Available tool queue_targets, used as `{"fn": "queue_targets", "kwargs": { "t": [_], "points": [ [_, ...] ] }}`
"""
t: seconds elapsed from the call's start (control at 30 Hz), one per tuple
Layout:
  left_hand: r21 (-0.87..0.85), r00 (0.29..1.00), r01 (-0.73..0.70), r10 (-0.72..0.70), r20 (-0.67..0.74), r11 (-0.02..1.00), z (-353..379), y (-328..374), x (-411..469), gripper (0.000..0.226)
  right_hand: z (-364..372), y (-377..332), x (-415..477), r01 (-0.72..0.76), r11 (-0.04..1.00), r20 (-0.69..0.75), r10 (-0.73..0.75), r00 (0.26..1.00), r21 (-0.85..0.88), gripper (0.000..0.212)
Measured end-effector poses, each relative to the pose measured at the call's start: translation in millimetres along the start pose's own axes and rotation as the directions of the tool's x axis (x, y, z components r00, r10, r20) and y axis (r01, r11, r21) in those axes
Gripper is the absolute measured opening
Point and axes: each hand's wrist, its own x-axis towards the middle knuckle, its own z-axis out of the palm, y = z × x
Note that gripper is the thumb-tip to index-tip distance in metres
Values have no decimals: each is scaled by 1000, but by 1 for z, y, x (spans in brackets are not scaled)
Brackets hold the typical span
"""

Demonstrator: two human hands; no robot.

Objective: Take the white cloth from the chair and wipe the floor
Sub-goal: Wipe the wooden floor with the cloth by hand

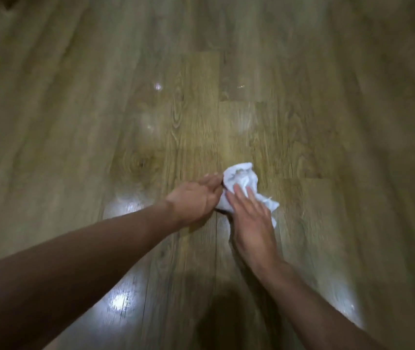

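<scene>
A crumpled white cloth [241,180] lies on the wooden plank floor [196,122] near the middle of the view. My right hand [250,218] lies flat on the cloth's near side with straight fingers pressing it down. My left hand [196,198] is at the cloth's left edge, its fingers curled onto the fabric. Part of the cloth is hidden under both hands. The frame is motion-blurred.
Glossy wood-grain planks fill the whole view, with bright light reflections at the lower left [120,301] and lower right [348,304]. A dark shadow [229,322] falls on the floor between my forearms. No chair or furniture shows.
</scene>
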Motion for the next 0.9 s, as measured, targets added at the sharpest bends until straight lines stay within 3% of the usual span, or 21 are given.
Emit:
{"fn": "queue_targets", "kwargs": {
  "t": [0.07,0.13,0.27,0.33,0.43,0.6,0.67,0.73,0.8,0.9],
  "points": [
    [40,999,23,-22,-26,999,-3,-7,8,44,0,3,4,16,1000,129,-15,992,-7,58],
    [24,997,78,-77,-20,997,-11,-16,25,40,-4,13,54,32,997,132,-23,991,-66,53],
    [-296,977,197,-214,-26,935,-18,-25,45,44,9,3,99,-76,993,194,92,977,-88,56],
    [-437,972,167,-223,-79,884,-11,-24,35,45,15,-11,85,-116,991,161,125,979,-60,57],
    [-351,991,-29,-19,-130,936,0,-37,3,50,27,-32,35,-26,998,122,33,992,-60,58],
    [-119,989,-55,38,-141,991,28,-56,-43,42,27,-45,16,194,979,251,-172,953,-64,52],
    [-112,994,11,-23,-104,994,18,-67,-38,42,20,-40,53,264,954,329,-207,921,-139,48],
    [-146,992,75,-88,-87,986,1,-81,-25,40,19,-42,95,324,894,350,-209,913,-309,44],
    [-78,984,135,-143,-106,988,-5,-95,-20,39,23,-55,116,344,839,337,-207,919,-422,41],
    [17,973,200,-197,-116,980,10,-99,-34,42,41,-72,100,309,879,338,-185,923,-363,46]
  ]
}}
